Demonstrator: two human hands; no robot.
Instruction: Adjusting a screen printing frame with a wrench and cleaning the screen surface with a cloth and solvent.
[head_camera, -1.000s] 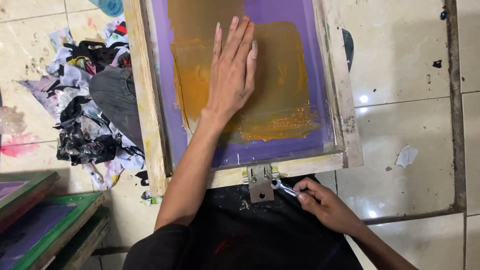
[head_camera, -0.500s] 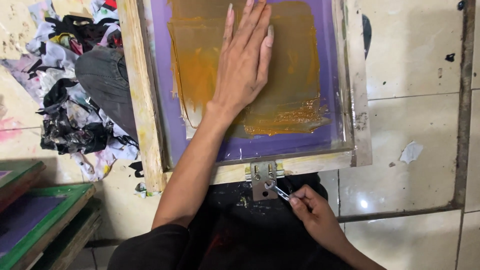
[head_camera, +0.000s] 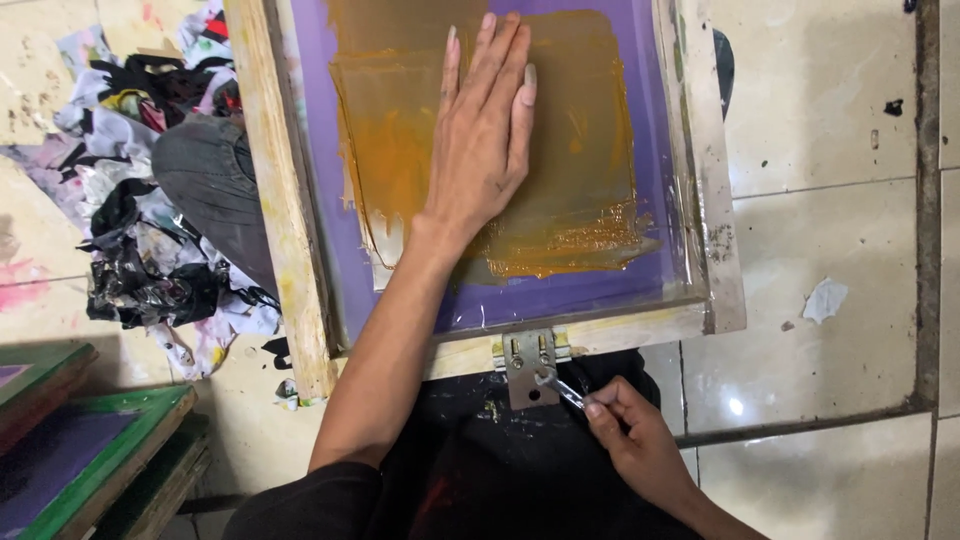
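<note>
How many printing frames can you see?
3: a wooden one under the left hand, and two green-edged ones stacked at bottom left. Others may hide below them.

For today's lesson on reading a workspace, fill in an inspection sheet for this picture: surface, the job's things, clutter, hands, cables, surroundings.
Surface: tiled floor, pale, glossy, with dark specks and stains.
Job's things: wooden printing frame with purple screen smeared with ochre ink; metal hinge at its near edge; small metal tool against the hinge.
Clutter: heap of stained rags left of the frame; scrap of paper on the tiles.
Hands: left hand flat on the inked screen; right hand, fingers pinching the tool.
Cables: nothing seen.
Surroundings: green-framed screens stacked at lower left.
</note>
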